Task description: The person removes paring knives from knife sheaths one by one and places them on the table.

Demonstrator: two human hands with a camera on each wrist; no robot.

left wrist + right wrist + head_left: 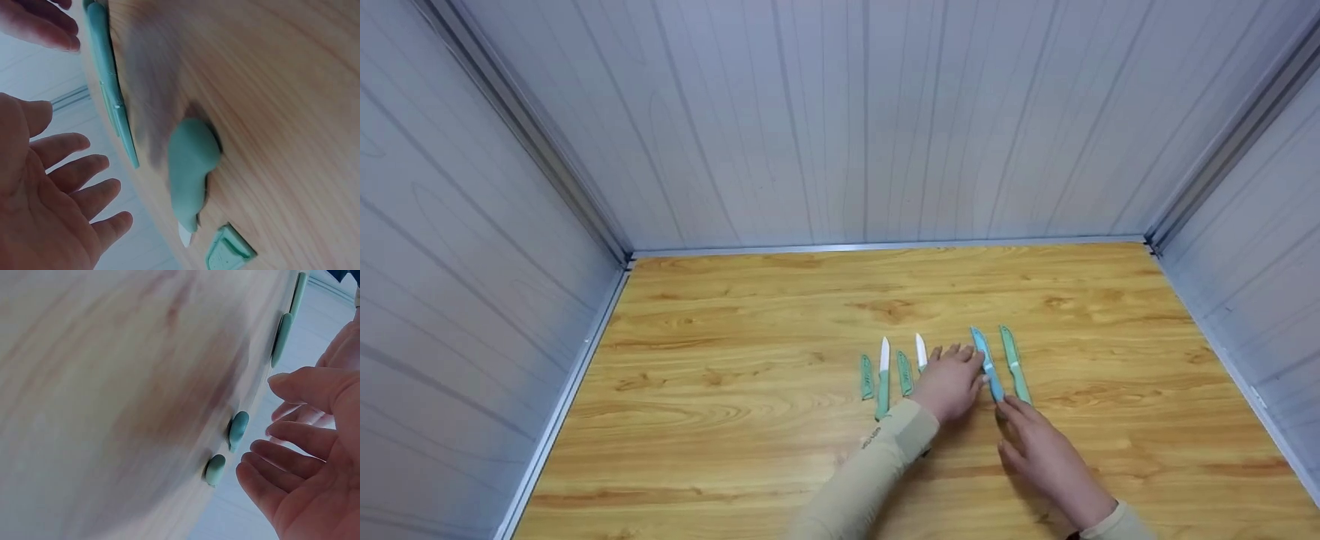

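My left hand [951,386] hovers low over a green-handled knife, its white blade [921,351] showing past the fingers and its handle [191,163] visible in the left wrist view. Its fingers are spread, the tips right beside a blue knife [994,379] in a blue cover. Near that knife's handle end is my right hand [1039,450], fingers loosely extended with nothing gripped in the right wrist view. Just right of the blue knife lies a green knife [1014,364] with its cover on.
Farther left, another green-handled knife [883,390] lies with its white blade bare. Two green blade covers [867,377] lie beside the bare knives. Light panel walls [840,150] enclose the wooden tabletop [720,450] at the back and both sides.
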